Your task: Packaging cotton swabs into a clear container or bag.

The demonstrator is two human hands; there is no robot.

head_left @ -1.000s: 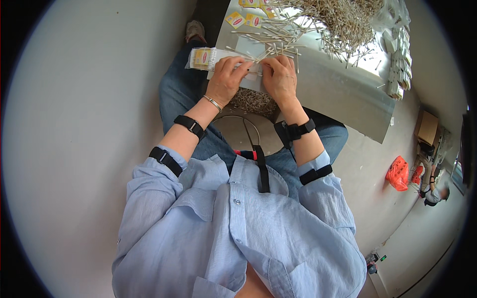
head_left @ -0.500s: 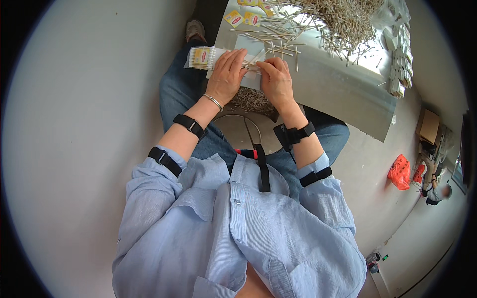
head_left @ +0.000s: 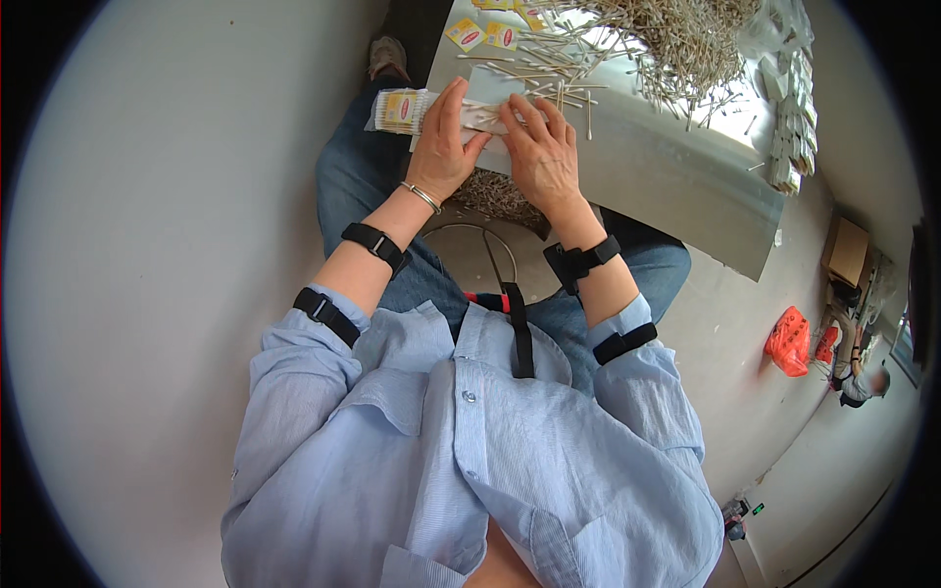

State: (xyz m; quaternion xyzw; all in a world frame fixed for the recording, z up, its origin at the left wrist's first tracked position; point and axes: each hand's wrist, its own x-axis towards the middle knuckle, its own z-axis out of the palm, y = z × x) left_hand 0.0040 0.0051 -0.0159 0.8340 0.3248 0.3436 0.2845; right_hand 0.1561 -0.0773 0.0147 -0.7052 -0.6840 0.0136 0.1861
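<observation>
A clear packet of cotton swabs with a yellow card (head_left: 401, 110) sticks out past the table's left edge. My left hand (head_left: 443, 142) wraps over the white sleeve that runs on from it, thumb below and fingers above. Between my hands, loose cotton swabs (head_left: 482, 117) lie across the white sleeve. My right hand (head_left: 542, 152) is bent over the sleeve's right part, fingertips on the swabs; its thumb is mostly hidden. Behind the hands lies a pale sheet (head_left: 497, 84) on the metal table (head_left: 667, 186).
A big heap of cotton swabs (head_left: 686, 49) fills the far table, with stray swabs (head_left: 549, 69) nearer. Yellow cards (head_left: 483, 35) lie far left. Stacked packets (head_left: 792, 127) line the right edge. Below the table is a container of swabs (head_left: 495, 196). A red bag (head_left: 788, 341) sits on the floor.
My right hand has gone from a pinch at the swabs to fingers laid over them. My left fingers have lifted and parted from the thumb, showing more of the sleeve.
</observation>
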